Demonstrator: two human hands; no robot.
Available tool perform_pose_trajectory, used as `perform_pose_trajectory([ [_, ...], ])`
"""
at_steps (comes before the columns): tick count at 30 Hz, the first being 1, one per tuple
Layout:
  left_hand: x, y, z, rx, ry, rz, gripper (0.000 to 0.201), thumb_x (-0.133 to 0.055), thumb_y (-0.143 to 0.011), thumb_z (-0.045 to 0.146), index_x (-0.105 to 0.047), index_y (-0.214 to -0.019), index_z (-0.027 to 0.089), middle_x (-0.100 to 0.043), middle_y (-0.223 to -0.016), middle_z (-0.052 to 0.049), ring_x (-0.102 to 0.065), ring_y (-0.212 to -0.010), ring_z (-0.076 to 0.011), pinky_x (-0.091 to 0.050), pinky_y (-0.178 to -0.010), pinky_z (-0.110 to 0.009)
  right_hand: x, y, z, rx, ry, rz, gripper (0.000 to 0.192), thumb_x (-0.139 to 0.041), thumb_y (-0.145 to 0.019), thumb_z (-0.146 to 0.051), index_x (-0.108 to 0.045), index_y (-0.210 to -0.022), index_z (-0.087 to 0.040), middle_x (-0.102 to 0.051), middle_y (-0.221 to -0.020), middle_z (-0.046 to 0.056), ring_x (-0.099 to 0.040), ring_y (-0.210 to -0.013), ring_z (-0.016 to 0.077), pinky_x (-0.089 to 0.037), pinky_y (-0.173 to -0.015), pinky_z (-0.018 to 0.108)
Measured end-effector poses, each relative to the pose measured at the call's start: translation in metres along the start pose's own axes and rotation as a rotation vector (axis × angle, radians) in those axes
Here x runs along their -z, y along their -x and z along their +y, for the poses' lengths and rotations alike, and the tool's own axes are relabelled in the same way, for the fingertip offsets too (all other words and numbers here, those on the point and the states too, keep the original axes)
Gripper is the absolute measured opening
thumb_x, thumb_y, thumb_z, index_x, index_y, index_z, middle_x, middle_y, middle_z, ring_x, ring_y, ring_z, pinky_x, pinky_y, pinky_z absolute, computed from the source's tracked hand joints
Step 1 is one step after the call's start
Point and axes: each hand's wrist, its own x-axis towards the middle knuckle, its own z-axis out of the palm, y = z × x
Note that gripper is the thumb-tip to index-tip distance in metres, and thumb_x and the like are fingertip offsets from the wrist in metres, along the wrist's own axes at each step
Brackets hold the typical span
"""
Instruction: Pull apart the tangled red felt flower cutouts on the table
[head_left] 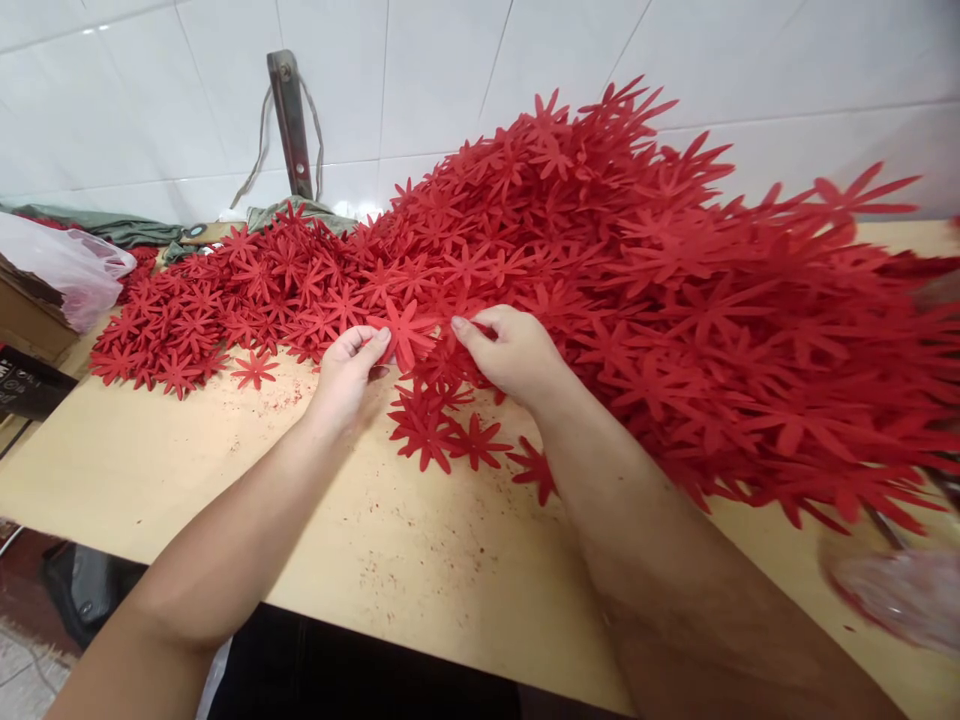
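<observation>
Head view: left hand [346,368] pinches one red flower cutout [405,333] by petal, fingers closed on it, lifted at near edge of pile [637,270]. Right hand [510,352] curled, loosely closed, fingertips in pile edge; hold on cutout cannot be told. Pile on table [225,470], against wall. Count: hands two; held cutout one; pile uncountable, hundreds.

White glossy wall tiles [465,70] run behind the pale wooden tabletop [420,560], catching a bright glare at the upper left; a metal bracket [291,125] stands fixed against them, with cord looped around it — grey-green cloth [112,225] lies bunched along the wall's foot; at the left edge sit a cardboard box [26,320] and a clear plastic bag [71,265]; below, a strip of tiled floor [19,670] shows.
</observation>
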Motion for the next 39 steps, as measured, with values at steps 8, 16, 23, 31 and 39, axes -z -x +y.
perform_pose_trajectory([
  [8,-0.002,0.002,0.001,0.032,0.003,0.002,0.019,-0.062,-0.079,0.019,-0.053,-0.063,0.016,-0.059,-0.063,0.003,-0.052,-0.058,-0.0042,-0.039,-0.06,-0.019,-0.008,0.0,0.005,-0.087,-0.332,-0.066,0.041,-0.055,-0.083,-0.049,-0.057,-0.057,-0.018,-0.058,-0.06,0.003,-0.054,-0.056,0.0137,-0.044,-0.065,0.029],
  [16,-0.005,0.004,0.001,0.032,0.014,-0.024,0.017,-0.067,-0.076,0.022,-0.054,-0.065,0.016,-0.057,-0.059,0.005,-0.05,-0.054,-0.0039,-0.041,-0.061,-0.019,-0.001,0.006,-0.023,-0.224,-0.74,-0.087,0.024,-0.068,-0.073,-0.042,-0.066,-0.083,-0.02,-0.068,-0.082,0.004,-0.061,-0.068,0.0123,-0.055,-0.064,0.028],
  [23,-0.007,0.006,0.0,0.033,0.01,-0.048,0.018,-0.069,-0.073,0.024,-0.056,-0.066,0.015,-0.058,-0.059,0.005,-0.049,-0.053,-0.003,-0.04,-0.058,-0.018,-0.009,0.014,-0.034,-0.229,-0.899,-0.299,0.035,-0.081,-0.055,-0.045,-0.061,-0.067,-0.018,-0.063,-0.061,0.0,-0.06,-0.059,0.0124,-0.054,-0.06,0.028],
  [31,-0.007,0.006,-0.001,0.02,-0.002,-0.086,0.02,-0.07,-0.072,0.024,-0.054,-0.064,0.016,-0.056,-0.056,0.006,-0.048,-0.051,-0.0031,-0.04,-0.058,-0.018,-0.013,0.013,-0.025,-0.065,-0.595,0.004,0.031,-0.066,-0.072,-0.045,-0.056,-0.057,-0.02,-0.053,-0.054,0.0,-0.052,-0.056,0.013,-0.047,-0.059,0.029],
  [39,-0.006,0.005,-0.001,0.038,-0.033,0.02,0.019,-0.062,-0.078,0.02,-0.05,-0.064,0.016,-0.056,-0.059,0.004,-0.05,-0.053,-0.004,-0.041,-0.059,-0.019,-0.012,0.007,-0.021,-0.214,-0.771,0.058,0.019,-0.071,-0.067,-0.035,-0.058,-0.067,-0.02,-0.055,-0.057,-0.002,-0.049,-0.051,0.0095,-0.047,-0.051,0.025],
])
